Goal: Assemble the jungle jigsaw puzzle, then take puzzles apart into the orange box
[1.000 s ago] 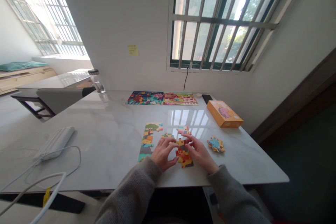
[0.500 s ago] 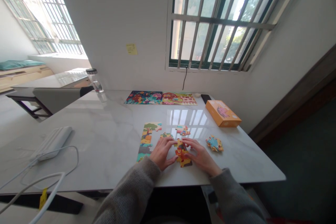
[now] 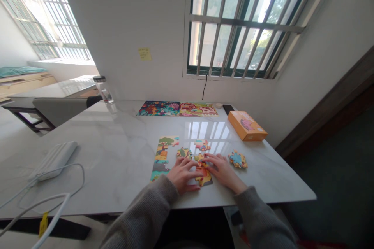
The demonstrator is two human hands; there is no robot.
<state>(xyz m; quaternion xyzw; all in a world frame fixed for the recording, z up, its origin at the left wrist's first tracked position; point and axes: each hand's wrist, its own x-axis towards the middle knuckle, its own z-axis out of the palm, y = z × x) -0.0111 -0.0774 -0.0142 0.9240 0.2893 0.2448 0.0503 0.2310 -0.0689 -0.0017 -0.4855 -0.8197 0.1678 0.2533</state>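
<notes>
A joined strip of yellow and orange jigsaw puzzle pieces lies flat on the table between my hands. My left hand is open, palm down, its fingers spread over the strip's left side. From the right, my right hand rests fingertips and thumb on the strip's upper part, fingers stretched and apart. Beyond my left fingers lies a cluster of puzzle pieces. A small joined puzzle section lies farther up. On the left is a larger assembled puzzle section with a tree, partly hidden by my left hand.
Loose puzzle pieces lie heaped on the right, with an orange box behind them. Two colourful pictures lie along the wall near a black phone. A bottle and a white power strip with cables are left.
My left hand has flattened, its fingers moving right over the strip. My right fingertips stay on the strip's upper part. The view has shifted slightly.
</notes>
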